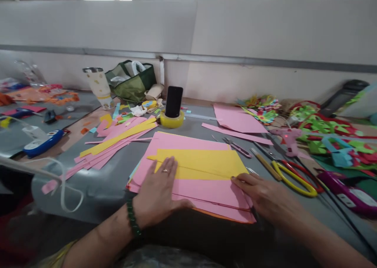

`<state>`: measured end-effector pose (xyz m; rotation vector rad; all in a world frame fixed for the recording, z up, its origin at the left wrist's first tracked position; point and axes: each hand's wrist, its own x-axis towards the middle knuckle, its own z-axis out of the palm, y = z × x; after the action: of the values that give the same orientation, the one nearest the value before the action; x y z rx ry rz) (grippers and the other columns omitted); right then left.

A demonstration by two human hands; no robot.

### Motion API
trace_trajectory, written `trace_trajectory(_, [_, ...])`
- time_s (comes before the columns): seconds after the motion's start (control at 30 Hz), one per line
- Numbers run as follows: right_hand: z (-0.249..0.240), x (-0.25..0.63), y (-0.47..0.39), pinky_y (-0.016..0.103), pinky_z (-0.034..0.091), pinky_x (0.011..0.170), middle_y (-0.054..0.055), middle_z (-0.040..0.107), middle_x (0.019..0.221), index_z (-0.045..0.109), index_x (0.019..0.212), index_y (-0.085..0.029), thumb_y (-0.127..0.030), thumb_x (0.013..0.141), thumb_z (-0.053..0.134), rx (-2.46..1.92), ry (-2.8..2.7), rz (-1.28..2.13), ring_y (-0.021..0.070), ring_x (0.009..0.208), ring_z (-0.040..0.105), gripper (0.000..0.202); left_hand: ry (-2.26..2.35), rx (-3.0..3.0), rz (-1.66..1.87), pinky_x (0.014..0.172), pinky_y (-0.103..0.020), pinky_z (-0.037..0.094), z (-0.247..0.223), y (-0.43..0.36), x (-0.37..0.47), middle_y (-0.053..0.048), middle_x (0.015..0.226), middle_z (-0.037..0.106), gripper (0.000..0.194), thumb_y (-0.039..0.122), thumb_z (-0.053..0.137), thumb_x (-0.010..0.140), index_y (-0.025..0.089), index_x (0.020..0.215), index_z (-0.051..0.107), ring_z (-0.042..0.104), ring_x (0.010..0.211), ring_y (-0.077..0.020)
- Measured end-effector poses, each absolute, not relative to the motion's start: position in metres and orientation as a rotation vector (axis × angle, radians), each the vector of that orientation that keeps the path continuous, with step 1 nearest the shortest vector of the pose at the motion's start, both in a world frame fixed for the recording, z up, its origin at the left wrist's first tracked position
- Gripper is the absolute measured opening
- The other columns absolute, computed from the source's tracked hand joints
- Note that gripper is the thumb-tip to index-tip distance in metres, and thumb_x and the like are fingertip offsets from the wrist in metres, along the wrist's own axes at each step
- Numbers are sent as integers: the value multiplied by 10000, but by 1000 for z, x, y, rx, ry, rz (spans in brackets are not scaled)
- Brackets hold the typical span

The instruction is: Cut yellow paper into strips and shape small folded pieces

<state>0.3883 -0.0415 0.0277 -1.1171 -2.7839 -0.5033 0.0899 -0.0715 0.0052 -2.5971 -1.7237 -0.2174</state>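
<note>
My left hand lies flat with fingers stretched over the left part of a yellow paper sheet. A crease or edge line runs across the yellow paper, and a narrow point of it sticks out at the left. My right hand pinches the lower right corner of the yellow paper between thumb and fingers. Under it rests a stack of pink paper, with orange and other coloured edges showing below. A thin metal tip shows just behind my right fingers; its kind is hidden.
Right of the stack lie small scissors, a wooden-handled tool, yellow-and-red-handled scissors and a pink glue gun. Paper strips lie left. Behind stand a phone on a tape roll and a tumbler.
</note>
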Motion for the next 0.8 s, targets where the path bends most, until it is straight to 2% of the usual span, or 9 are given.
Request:
trace_trajectory(0.07, [24,390,-46,266,546,677,99,671,973,652,1065,-140,35,775,393,-1196,-2769,-335,170,841,645,427,-1815,-2482,-186,1101,-550,147,0,-75,79,-211,1473,267,1007,800,254,755,38,1408,326,215,1377,-336])
trace_trajectory(0.2, [12,396,-51,310,541,789,120,650,1065,638,1105,-145,-38,829,387,-1285,-2563,-88,184,942,637,388,-1890,-2429,-142,1056,-592,208,-4,-78,66,-200,1488,246,956,796,265,758,124,1438,291,175,1384,-355])
trace_trajectory(0.4, [14,414,-48,329,522,792,68,679,938,658,915,-203,-106,826,384,-1385,-2282,-2,187,878,648,304,-1928,-2407,-111,1049,-589,218,-7,-78,66,-182,1503,219,933,792,277,757,172,1453,255,127,1395,-352])
trace_trajectory(0.47, [22,411,-45,342,505,802,76,674,968,637,950,-198,-196,874,393,-1435,-2155,11,204,925,631,256,-1943,-2407,-82,1050,-593,212,-6,-78,66,-182,1502,218,939,794,286,751,170,1451,258,125,1395,-352])
trace_trajectory(0.53, [29,403,-41,342,500,771,88,663,1032,613,1039,-187,-322,903,412,-1504,-2082,88,215,944,619,277,-1958,-2405,-57,1049,-598,204,-5,-78,66,-186,1500,219,945,796,290,746,167,1450,257,130,1395,-352])
trace_trajectory(0.63, [34,385,-32,331,487,688,79,667,1023,610,1070,-195,-472,865,474,-1656,-2099,252,207,830,628,370,-1964,-2400,-49,1051,-600,195,-5,-78,66,-188,1499,218,942,795,288,749,167,1451,250,131,1395,-350])
trace_trajectory(0.8, [30,375,-17,285,409,572,25,668,785,618,915,-214,-495,763,596,-1809,-2196,372,185,685,598,320,-1950,-2397,-71,1062,-591,178,-1,-79,67,-189,1493,238,933,793,284,757,168,1449,256,149,1391,-352])
